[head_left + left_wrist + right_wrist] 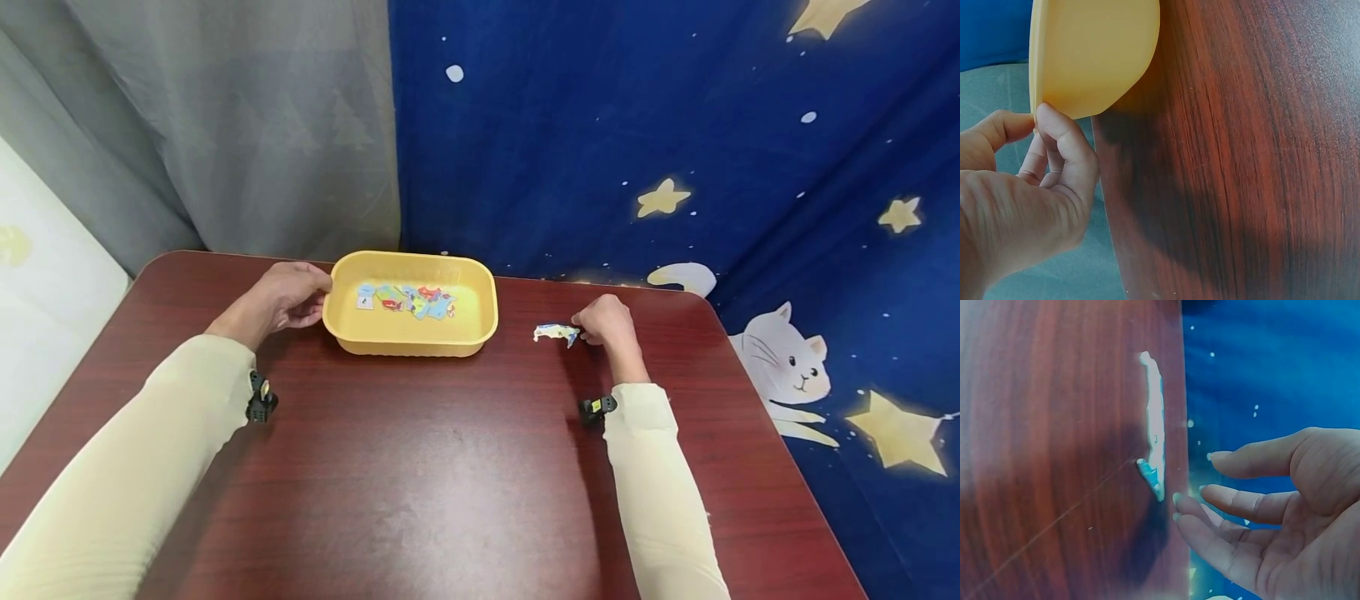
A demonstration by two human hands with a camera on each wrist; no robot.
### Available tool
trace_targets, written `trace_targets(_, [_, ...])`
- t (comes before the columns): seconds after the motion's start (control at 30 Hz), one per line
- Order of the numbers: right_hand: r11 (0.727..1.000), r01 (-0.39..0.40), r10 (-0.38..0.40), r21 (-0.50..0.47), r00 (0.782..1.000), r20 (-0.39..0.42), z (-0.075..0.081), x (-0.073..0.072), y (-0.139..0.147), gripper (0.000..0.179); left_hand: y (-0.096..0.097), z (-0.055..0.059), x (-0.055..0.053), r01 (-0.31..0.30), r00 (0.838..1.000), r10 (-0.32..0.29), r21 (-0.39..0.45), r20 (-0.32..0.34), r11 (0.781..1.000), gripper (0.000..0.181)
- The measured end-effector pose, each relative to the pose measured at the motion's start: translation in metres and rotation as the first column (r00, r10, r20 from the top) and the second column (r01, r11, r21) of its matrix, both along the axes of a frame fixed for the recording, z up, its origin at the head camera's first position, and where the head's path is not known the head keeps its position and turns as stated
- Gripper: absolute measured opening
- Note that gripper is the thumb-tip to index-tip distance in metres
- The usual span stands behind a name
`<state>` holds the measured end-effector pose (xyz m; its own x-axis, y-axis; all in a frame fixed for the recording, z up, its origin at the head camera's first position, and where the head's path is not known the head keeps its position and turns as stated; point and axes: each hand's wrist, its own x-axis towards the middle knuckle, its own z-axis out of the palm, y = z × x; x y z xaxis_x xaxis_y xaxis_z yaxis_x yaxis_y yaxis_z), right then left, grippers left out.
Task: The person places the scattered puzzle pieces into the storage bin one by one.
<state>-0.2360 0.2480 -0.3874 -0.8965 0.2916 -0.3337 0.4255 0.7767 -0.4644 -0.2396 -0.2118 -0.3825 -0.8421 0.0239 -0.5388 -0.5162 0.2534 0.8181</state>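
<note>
My left hand (288, 293) pinches the left rim of a yellow plastic basin (408, 340) between thumb and fingers. The left wrist view shows this hand (1041, 181) close up, with the thin rim of the basin (1094, 56) in its grip. Inside the basin lie several small, flat, colourful cut-out pieces (420, 304), some overlapping. To the right of the basin is one more irregular cut-out piece (556, 332), whitish with blue and yellow. My right hand (609, 323) is just beside its right end. In the right wrist view the loosely bent fingers of that hand (1260, 506) are apart from the piece (1155, 425).
The basin stands near the far edge of a dark red-brown wooden table (420, 467). Behind the table hang a grey curtain (300, 125) and a blue curtain (562, 167) printed with stars and a cat.
</note>
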Motion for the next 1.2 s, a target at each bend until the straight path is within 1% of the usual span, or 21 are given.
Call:
trace_targets(0.1, [0.999, 0.001, 0.000, -0.032, 1.000, 0.013, -0.005, 0.000, 0.003, 0.019, 0.000, 0.000, -0.001, 0.001, 1.000, -0.001, 0.005, 0.002, 1.000, 0.027])
trace_targets(0.17, [0.998, -0.007, 0.008, -0.063, 1.000, 0.022, -0.007, 0.000, 0.004, 0.019, 0.000, 0.000, -0.001, 0.003, 1.000, -0.003, 0.007, 0.003, 1.000, 0.027])
trace_targets(0.27, [0.994, -0.007, 0.011, -0.113, 0.999, 0.038, -0.011, 0.001, 0.005, 0.024, 0.001, 0.000, -0.002, 0.003, 1.000, -0.003, 0.005, 0.003, 1.000, 0.028])
trace_targets(0.4, [0.991, 0.003, 0.004, -0.136, 0.999, 0.049, -0.016, 0.002, 0.003, 0.034, 0.001, 0.000, -0.002, 0.003, 1.000, -0.003, -0.003, -0.002, 1.000, 0.029])
trace_targets(0.5, [0.991, 0.004, 0.003, -0.137, 0.999, 0.048, -0.020, 0.002, 0.002, 0.032, 0.000, 0.000, -0.001, 0.000, 1.000, 0.000, -0.009, -0.006, 1.000, 0.030])
trace_targets(0.67, [0.994, -0.002, 0.008, -0.111, 0.998, 0.061, -0.023, 0.001, 0.003, 0.013, 0.000, -0.001, -0.001, -0.002, 1.000, 0.002, -0.016, -0.009, 1.000, 0.030])
trace_targets(0.73, [0.995, 0.000, 0.008, -0.095, 0.997, 0.076, -0.023, 0.001, 0.003, 0.009, 0.000, -0.001, -0.001, -0.003, 1.000, 0.003, -0.018, -0.009, 1.000, 0.030])
trace_targets(0.83, [0.997, 0.003, 0.004, -0.078, 0.996, 0.093, -0.023, 0.001, 0.002, 0.011, 0.000, -0.002, -0.001, -0.003, 1.000, 0.003, -0.020, -0.009, 1.000, 0.030])
trace_targets(1.03, [0.999, -0.012, 0.017, -0.050, 0.996, 0.087, -0.023, 0.000, -0.001, 0.012, -0.001, -0.002, -0.001, -0.004, 1.000, 0.004, -0.018, -0.005, 1.000, 0.030])
trace_targets(1.2, [0.999, -0.007, 0.010, -0.036, 0.996, 0.092, -0.024, -0.002, -0.001, 0.011, 0.000, -0.002, 0.000, -0.008, 1.000, 0.008, 0.007, -0.011, 1.000, 0.023])
